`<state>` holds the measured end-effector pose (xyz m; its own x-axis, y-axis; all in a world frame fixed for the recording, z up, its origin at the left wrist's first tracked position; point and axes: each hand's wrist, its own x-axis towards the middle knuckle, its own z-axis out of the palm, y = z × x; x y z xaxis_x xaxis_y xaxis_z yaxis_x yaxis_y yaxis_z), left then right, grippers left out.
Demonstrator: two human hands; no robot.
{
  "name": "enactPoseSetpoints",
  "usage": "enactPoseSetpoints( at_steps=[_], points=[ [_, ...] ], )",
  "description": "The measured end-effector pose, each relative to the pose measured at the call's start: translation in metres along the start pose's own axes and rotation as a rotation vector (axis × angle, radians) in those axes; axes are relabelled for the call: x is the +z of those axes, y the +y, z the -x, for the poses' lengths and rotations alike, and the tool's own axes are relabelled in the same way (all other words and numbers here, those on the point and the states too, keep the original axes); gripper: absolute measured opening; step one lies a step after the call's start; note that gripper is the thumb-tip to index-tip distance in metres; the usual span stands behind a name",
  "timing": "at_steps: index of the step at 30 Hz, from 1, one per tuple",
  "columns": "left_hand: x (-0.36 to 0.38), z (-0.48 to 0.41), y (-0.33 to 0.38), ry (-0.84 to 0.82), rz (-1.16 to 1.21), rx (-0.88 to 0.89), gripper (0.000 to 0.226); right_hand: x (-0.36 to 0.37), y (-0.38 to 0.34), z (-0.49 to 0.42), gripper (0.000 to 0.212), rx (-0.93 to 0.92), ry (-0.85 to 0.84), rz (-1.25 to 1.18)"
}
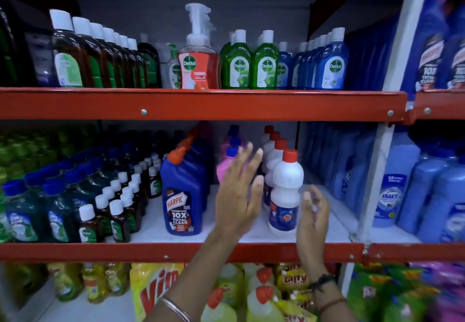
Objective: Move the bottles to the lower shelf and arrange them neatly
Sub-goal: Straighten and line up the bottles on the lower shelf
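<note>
With the left hand (237, 195) and right hand (314, 211) both spread and empty, the front white bottle (285, 195) between them could be toppled into its row if knocked.

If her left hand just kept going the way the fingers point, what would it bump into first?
Probably the pink bottle. The left hand is open, fingers pointing up and back into the shelf, overlapping that bottle in the picture. Depth is unclear, so it may slip between it and the white bottles.
</note>
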<state>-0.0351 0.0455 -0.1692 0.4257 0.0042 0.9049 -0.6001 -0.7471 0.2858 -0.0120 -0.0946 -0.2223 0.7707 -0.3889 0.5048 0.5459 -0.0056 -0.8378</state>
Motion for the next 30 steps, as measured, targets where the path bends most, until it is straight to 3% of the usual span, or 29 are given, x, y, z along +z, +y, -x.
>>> enactPoseSetpoints(
  at_steps=[4, 8, 12, 15, 19, 22, 26, 30],
  points=[
    [0.038, 0.035, 0.017, -0.139, 0.399, -0.366, 0.033, -0.022, 0.016, -0.028, 0.089, 0.35, -0.212, -0.137],
    [0.054, 0.044, 0.023, -0.271, 0.699, -0.705, 0.031, -0.031, 0.019, -0.033, 0.069, 0.508, -0.255, -0.228],
    [0.058, 0.045, 0.028, -0.32, 0.703, -0.741, 0.054, -0.035, 0.021, -0.034, 0.072, 0.516, -0.317, -0.207],
    [0.06, 0.044, 0.028, -0.328, 0.658, -0.766, 0.047, -0.035, 0.022, -0.037, 0.071, 0.527, -0.353, -0.213],
    [0.063, 0.049, 0.017, -0.335, 0.621, -0.738, 0.077, -0.034, 0.027, -0.039, 0.066, 0.53, -0.351, -0.255],
    [0.065, 0.052, 0.014, -0.338, 0.652, -0.725, 0.079, -0.035, 0.03, -0.04, 0.063, 0.52, -0.346, -0.287],
    [0.064, 0.05, 0.013, -0.347, 0.707, -0.731, 0.085, -0.035, 0.031, -0.039, 0.077, 0.499, -0.354, -0.267],
    [0.065, 0.049, 0.011, -0.351, 0.713, -0.761, 0.094, -0.035, 0.029, -0.038, 0.064, 0.49, -0.337, -0.257]
  ],
)
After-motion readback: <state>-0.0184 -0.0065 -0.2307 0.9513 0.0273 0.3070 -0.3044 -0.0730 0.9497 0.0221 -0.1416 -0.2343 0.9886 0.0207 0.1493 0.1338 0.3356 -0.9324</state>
